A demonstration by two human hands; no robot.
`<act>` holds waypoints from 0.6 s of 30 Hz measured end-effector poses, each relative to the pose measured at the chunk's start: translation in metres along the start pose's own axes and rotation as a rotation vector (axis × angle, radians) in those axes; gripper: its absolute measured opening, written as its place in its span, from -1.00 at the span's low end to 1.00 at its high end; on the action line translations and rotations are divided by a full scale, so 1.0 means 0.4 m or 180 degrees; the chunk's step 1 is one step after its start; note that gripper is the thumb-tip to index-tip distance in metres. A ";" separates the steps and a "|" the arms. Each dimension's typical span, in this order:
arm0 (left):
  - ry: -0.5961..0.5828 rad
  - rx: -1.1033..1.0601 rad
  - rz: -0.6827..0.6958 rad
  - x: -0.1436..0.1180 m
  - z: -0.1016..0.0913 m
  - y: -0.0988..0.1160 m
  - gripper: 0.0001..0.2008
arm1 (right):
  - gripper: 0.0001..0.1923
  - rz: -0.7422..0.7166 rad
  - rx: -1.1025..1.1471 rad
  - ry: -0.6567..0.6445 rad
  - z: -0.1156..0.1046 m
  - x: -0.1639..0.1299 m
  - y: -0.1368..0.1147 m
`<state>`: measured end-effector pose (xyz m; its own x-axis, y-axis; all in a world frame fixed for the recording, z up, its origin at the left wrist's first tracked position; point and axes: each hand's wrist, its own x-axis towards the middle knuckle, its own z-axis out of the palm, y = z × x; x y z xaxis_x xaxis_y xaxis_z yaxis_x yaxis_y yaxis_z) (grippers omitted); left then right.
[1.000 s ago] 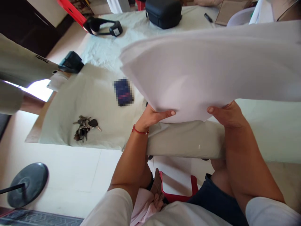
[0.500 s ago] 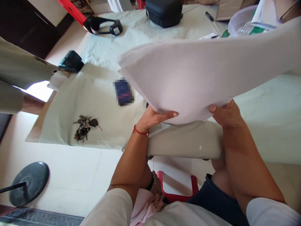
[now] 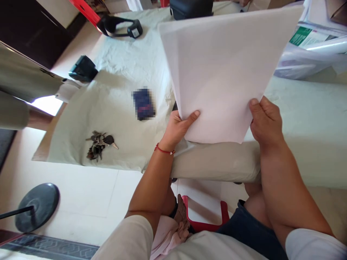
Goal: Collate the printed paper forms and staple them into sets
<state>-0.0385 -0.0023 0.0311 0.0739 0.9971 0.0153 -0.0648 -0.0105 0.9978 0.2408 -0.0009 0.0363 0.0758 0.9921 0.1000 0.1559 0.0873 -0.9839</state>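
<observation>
White paper sheets (image 3: 225,76) stood tilted over near edge of cloth-covered bench (image 3: 121,94); contact below unclear. My left hand (image 3: 176,128) and right hand (image 3: 267,121) gripped opposite sides low down, fingers closed, thumbs on front face, likely to keep limp sheets flat. Paper blocked view of bench's middle. Keys (image 3: 99,144), blurred dark item (image 3: 143,104) lay left, apart; black case (image 3: 191,9) beyond; plastic tub (image 3: 298,65) near right.
</observation>
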 end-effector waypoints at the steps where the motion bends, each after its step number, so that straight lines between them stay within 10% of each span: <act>1: 0.0043 -0.0050 -0.0027 0.002 0.000 0.001 -0.40 | -0.49 -0.0044 0.0043 0.0103 -0.002 0.002 0.005; 18: 0.0489 -0.0245 -0.0099 0.015 0.023 -0.027 -0.36 | -0.52 0.0274 0.0151 0.0140 -0.021 0.013 0.017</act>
<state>-0.0281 0.0030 0.0211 -0.0754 0.9967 -0.0312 -0.1414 0.0203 0.9897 0.2507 0.0043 0.0315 0.1303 0.9913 0.0202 0.1001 0.0071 -0.9950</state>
